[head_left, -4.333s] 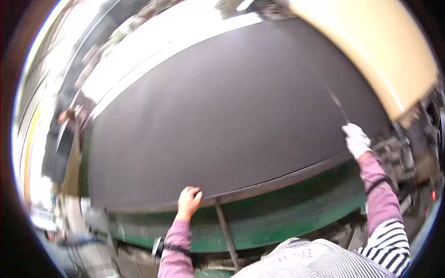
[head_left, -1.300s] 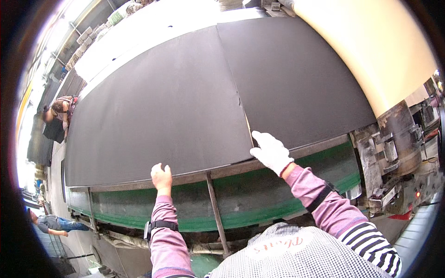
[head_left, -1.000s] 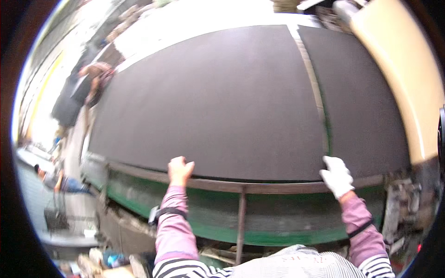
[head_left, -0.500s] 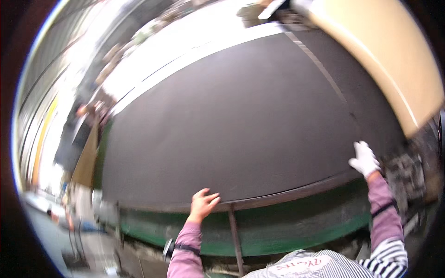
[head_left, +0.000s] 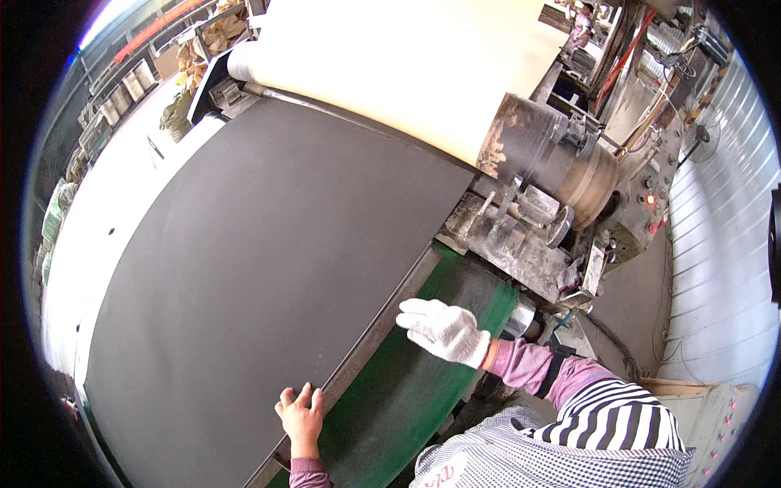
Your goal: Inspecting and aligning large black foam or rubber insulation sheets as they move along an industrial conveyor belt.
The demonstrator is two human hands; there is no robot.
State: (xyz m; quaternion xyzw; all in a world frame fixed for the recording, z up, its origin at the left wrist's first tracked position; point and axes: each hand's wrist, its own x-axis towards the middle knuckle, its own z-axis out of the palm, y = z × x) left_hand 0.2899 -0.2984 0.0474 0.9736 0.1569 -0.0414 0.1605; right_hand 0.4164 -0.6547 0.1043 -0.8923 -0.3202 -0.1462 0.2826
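A wide dark grey sheet (head_left: 268,236) lies flat and reaches up to a pale cream roller. My left hand (head_left: 301,421) is bare, with its fingertips spread on the near edge of this sheet. In a white knitted glove, my right hand (head_left: 443,329) is held over the green belt (head_left: 374,407), close to the metal edge rail (head_left: 382,313). The fingers of that hand are stretched out and it holds nothing that I can see.
The cream roller (head_left: 390,65) spans the far end, with a worn drum (head_left: 553,150) and metal fittings at its right. A control panel (head_left: 651,195) with a lit red lamp stands beyond. Behind my right arm is a grey cabinet (head_left: 708,423); a fan (head_left: 701,140) is near the corrugated wall.
My view has turned to the right, bringing the roller's drum and control panel into sight. My right hand has come off the sheet's right side. My left hand stays at the near edge.
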